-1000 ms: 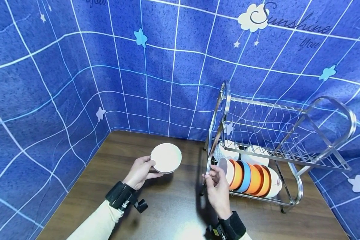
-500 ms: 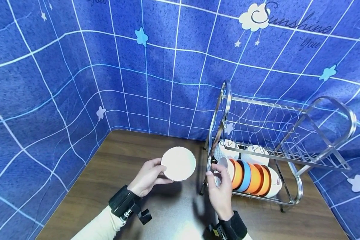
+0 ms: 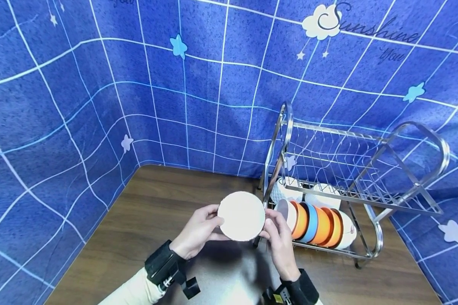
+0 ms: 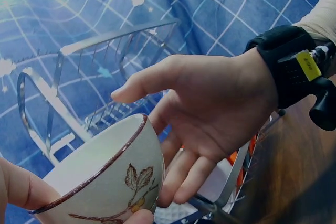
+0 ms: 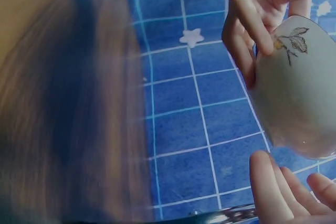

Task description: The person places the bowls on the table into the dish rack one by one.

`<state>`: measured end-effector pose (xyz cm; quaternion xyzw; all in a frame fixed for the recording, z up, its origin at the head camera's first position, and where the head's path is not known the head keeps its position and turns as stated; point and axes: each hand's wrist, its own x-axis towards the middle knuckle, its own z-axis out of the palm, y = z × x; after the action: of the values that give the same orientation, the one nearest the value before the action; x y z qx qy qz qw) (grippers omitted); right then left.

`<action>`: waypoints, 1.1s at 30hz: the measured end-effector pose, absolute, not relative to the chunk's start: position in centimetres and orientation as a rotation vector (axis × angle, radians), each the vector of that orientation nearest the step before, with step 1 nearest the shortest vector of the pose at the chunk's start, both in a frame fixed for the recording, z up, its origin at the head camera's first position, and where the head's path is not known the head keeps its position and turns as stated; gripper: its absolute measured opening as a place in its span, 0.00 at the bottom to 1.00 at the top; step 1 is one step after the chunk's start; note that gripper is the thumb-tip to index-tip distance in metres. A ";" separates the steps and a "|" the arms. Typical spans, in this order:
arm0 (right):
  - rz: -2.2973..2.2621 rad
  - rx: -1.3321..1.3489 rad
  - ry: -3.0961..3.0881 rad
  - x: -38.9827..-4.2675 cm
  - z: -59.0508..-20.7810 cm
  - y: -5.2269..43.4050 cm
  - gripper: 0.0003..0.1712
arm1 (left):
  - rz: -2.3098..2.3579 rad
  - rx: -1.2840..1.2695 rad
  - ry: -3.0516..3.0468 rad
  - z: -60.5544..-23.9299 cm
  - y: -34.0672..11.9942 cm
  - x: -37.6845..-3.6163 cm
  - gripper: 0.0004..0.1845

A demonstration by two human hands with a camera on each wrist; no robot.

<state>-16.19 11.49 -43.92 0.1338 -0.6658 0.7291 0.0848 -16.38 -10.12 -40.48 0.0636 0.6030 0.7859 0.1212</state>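
Note:
My left hand (image 3: 199, 232) grips a white bowl (image 3: 241, 216), thumb at its rim, and holds it above the table. In the left wrist view the bowl (image 4: 113, 179) shows a brown rim and a painted leaf sprig on its outside. My right hand (image 3: 279, 241) is at the bowl's right side with fingers relaxed. Its thumb stands apart from the rim in the left wrist view; I cannot tell whether the fingers touch the bowl. Behind the right hand, a two-tier metal dish rack (image 3: 316, 195) holds bowls on its lower tier.
Orange bowls (image 3: 320, 226), a blue bowl (image 3: 310, 222) and white bowls (image 3: 347, 231) stand on edge in a row. More white dishes (image 3: 288, 189) sit behind them. The wooden table (image 3: 156, 190) meets a blue patterned cloth (image 3: 198, 106) at the back.
My left hand has carried the bowl to the right and nearer to me, up to the right hand. The right hand has left the rack's left post and turned toward the bowl.

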 end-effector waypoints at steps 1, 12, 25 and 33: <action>2.230 0.388 -1.974 -16.1 -43.8 11.6 0.19 | 2.289 0.195 1.765 -40.4 -10.0 -16.3 0.23; 2.939 0.560 -1.615 -16.4 -43.9 12.9 0.19 | 2.249 0.235 1.815 -39.9 -9.2 -15.6 0.22; 3.027 0.466 -1.553 -16.3 -44.2 14.2 0.25 | 2.236 0.332 1.842 -40.3 -8.5 -16.1 0.22; 3.134 0.451 -1.322 -16.4 -44.7 16.6 0.28 | 2.273 0.362 1.846 -42.0 -7.2 -17.7 0.29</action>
<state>-16.43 16.57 -44.68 0.1300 -0.3813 0.9038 -0.1443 -17.75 -7.24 -42.03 0.1222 0.6227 0.7669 0.0954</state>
